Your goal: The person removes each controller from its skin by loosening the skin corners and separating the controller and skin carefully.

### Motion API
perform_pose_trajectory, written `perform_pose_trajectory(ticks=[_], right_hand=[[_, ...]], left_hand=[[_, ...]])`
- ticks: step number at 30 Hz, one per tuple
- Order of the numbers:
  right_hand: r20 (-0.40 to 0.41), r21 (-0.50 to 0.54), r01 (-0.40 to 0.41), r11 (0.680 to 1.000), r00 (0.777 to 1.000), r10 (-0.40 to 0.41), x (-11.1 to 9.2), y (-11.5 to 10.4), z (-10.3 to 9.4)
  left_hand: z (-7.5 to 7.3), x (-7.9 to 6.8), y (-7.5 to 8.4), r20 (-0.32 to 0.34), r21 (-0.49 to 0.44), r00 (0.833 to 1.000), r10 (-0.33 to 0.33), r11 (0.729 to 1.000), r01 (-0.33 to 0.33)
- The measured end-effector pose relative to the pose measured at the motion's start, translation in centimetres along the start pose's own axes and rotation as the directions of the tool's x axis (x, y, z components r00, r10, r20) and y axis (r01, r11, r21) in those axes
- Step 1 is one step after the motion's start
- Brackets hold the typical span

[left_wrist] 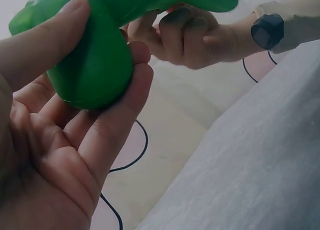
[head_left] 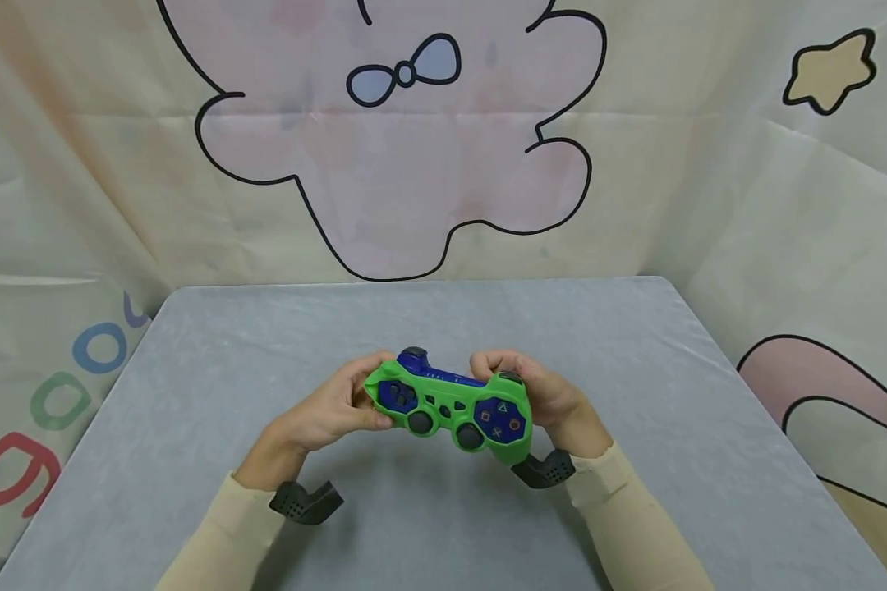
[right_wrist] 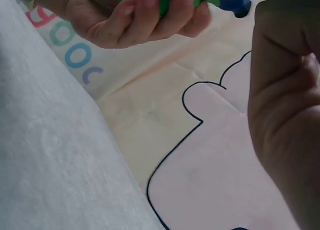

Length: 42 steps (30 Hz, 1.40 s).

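Between both hands, above the table, is a blue game controller (head_left: 451, 377) in a green silicone cover (head_left: 454, 408). Its buttons and two black thumbsticks face the head camera. My left hand (head_left: 333, 402) grips the left end, thumb in front and fingers behind; in the left wrist view that thumb lies along the green handle (left_wrist: 102, 74). Along the top edge, blue body shows past the cover. At the right end, my right hand (head_left: 550, 394) holds the cover with curled fingers, partly hidden behind it. In the right wrist view the controller is mostly cut off at the top.
A grey cloth-covered table (head_left: 192, 353) lies below the hands. Printed fabric (head_left: 384, 197) hangs behind it and at both sides. Each wrist wears a black camera mount, the left one (head_left: 306, 502) and the right one (head_left: 545, 469).
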State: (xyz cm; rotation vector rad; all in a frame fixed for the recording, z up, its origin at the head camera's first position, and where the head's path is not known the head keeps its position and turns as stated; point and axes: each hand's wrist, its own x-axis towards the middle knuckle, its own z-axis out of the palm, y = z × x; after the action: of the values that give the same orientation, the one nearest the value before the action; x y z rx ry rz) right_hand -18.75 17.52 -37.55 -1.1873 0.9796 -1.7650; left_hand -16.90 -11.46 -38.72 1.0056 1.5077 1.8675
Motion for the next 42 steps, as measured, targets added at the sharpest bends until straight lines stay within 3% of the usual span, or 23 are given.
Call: perform_pose_trajectory(ticks=[12,16,21,26,34,42], right_hand=[[0.012,-0.082,0.075,0.994,0.997,-0.074,0.1,-0.4,0.1],[-0.042,-0.142,0.125,0.982,0.990,-0.132,0.0,-0.9,0.3],[-0.134,-0.316,0.156,0.936,0.969,-0.206,-0.6,-1.7,0.5],[-0.201,-0.460,0.090,0.884,0.958,-0.202,-1.3,-2.8,0.9],[-0.241,-0.495,0.004,0.869,0.960,-0.141,-1.2,-3.7,1.3],[-0.315,-0.634,0.025,0.773,0.905,-0.287,-1.1,-3.9,1.9]], left_hand=[[-0.7,-0.4,0.2,0.012,0.063,0.999,-0.036,0.997,0.036],[-0.8,-0.6,0.4,-0.017,0.091,0.998,-0.060,0.994,0.061],[-0.8,-0.8,0.7,-0.054,0.138,0.997,-0.052,0.989,0.059],[-0.9,-0.9,1.1,-0.091,0.191,0.996,0.010,0.981,0.008],[-1.0,-0.6,1.2,-0.148,0.241,0.986,0.076,0.970,-0.039],[-1.3,-0.4,0.8,-0.200,0.249,0.976,0.081,0.968,-0.029]])
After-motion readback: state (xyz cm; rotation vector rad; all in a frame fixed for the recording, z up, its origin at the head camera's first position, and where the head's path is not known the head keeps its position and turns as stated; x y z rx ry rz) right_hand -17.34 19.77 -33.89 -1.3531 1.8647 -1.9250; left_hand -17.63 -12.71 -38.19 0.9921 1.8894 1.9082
